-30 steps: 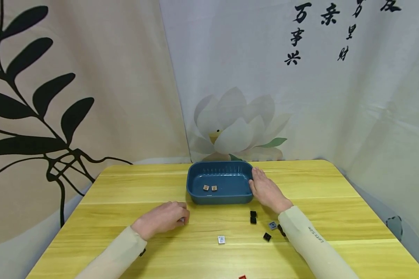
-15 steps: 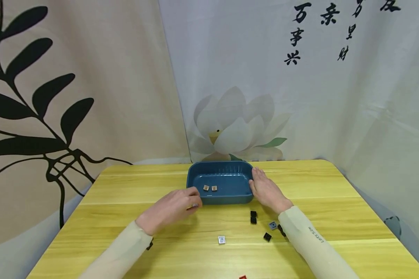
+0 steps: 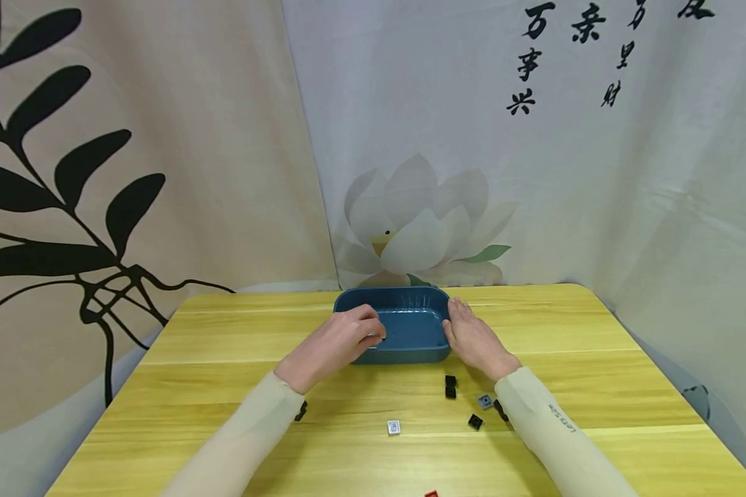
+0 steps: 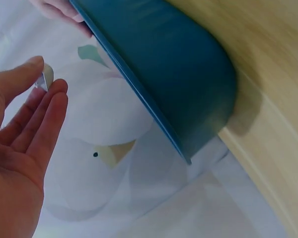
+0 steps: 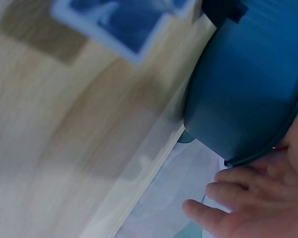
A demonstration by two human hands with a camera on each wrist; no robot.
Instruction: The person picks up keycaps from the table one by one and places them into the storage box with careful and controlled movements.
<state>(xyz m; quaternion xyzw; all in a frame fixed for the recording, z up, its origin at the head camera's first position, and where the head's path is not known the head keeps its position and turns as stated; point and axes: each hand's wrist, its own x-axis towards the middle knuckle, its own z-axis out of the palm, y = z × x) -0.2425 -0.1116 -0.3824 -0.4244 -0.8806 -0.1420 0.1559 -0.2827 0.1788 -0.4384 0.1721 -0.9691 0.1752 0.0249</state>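
Over the left part of the blue tray (image 3: 419,353), my left hand (image 3: 332,345) pinches a small pale piece (image 4: 48,75) that looks like a keycap. Thumb and fingertips hold it by its sides, above the rim level in the left wrist view. My right hand (image 3: 479,343) lies with extended fingers along the tray's right wall. The right wrist view shows these fingers (image 5: 236,176) at the rim. The left hand covers the tray's front left corner and the small tan pieces in it.
In front of the tray lie a white keycap-like piece (image 3: 394,428), a grey-blue one (image 3: 485,402) and several black ones (image 3: 475,422). A red piece (image 3: 432,493) sits at the bottom of the view. A printed curtain (image 3: 242,172) hangs behind the table (image 3: 224,345).
My left hand has moved from the table left of the tray, up and right, to over the tray with the pale piece. The right hand has stayed on the tray's wall.
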